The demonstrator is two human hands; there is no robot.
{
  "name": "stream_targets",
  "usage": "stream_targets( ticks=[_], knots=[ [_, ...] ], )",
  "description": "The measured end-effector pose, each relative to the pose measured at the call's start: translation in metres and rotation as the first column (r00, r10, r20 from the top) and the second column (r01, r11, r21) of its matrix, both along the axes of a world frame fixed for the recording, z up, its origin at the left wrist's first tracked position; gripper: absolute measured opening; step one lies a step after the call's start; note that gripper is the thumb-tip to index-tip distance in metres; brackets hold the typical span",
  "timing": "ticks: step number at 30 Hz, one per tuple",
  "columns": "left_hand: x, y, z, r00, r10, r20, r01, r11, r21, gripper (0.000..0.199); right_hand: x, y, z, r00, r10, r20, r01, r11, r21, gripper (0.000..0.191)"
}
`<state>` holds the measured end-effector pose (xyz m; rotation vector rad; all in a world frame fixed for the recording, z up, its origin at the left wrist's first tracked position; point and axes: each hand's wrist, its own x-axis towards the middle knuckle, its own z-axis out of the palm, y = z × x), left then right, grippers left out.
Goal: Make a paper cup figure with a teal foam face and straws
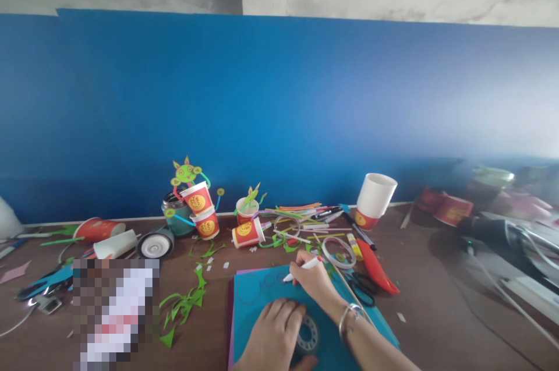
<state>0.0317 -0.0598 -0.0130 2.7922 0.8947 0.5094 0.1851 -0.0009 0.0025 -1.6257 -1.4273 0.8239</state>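
My right hand [306, 273] is closed around a white marker [302, 270] with a red end. The marker's tip is at the teal paper [271, 292], beside several small drawn circles; a larger drawn circle [248, 289] lies to their left. My left hand [277, 324] rests on the sheet, with fingers and thumb curved around a ring-shaped roll of tape [308, 330] that the palm partly covers. Purple and dark red sheets show under the teal paper's left edge. Black-handled scissors [364, 289] lie right of my right wrist.
Stacked red-and-white paper cups [204, 224] with a green paper figure [186, 173] stand behind, left. Green scraps [186, 304] lie left. Straws and pens [305, 216], a tape roll [338, 253], a red object [378, 269] and white cups [376, 193] sit behind and right.
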Motion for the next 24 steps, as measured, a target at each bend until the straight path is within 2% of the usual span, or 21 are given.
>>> stream_targets(
  ticks=[15, 24],
  knots=[
    [-0.0014, 0.0013, -0.0032, 0.998, -0.015, 0.053, 0.011, 0.997, 0.078, 0.06, 0.0025, 0.0033, -0.0084, 0.999, 0.008, -0.05, -0.007, 1.0, 0.015, 0.022],
    [-0.0016, 0.0013, -0.0035, 0.998, -0.021, 0.053, 0.017, 0.997, 0.073, 0.06, 0.0003, 0.0011, -0.0052, 0.998, 0.021, -0.052, -0.019, 0.999, 0.036, 0.025]
  ],
)
